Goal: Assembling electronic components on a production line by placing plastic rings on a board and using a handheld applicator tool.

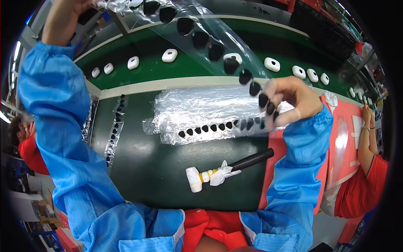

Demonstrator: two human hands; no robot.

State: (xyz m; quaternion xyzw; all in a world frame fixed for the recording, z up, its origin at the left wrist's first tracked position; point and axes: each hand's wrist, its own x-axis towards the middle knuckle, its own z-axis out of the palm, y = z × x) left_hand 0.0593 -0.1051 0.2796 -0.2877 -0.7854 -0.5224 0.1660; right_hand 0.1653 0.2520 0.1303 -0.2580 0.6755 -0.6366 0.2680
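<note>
Raised at the upper left, my left hand (77, 10) grips one end of a clear film strip (235, 40) with a row of black rounded pads on it; its fingertips are partly cut off by the picture's edge. The strip slants down to my right hand (296, 98), whose thumb and fingers close on its lower end, slightly blurred. Below the strip, a stack of clear plastic sheets (189, 105) lies on the dark green table (142, 168), with another row of black pads along its front edge. A mallet (228, 170) with a white-wrapped head and black handle lies nearer me.
Behind the table runs a green conveyor belt (153, 71) carrying several white rounded cases (169, 55). A narrow strip of black pads (114, 134) lies at the table's left. A red mat (340, 143) covers the right side. People in red work at both sides; one's arm (367, 138) reaches toward the belt.
</note>
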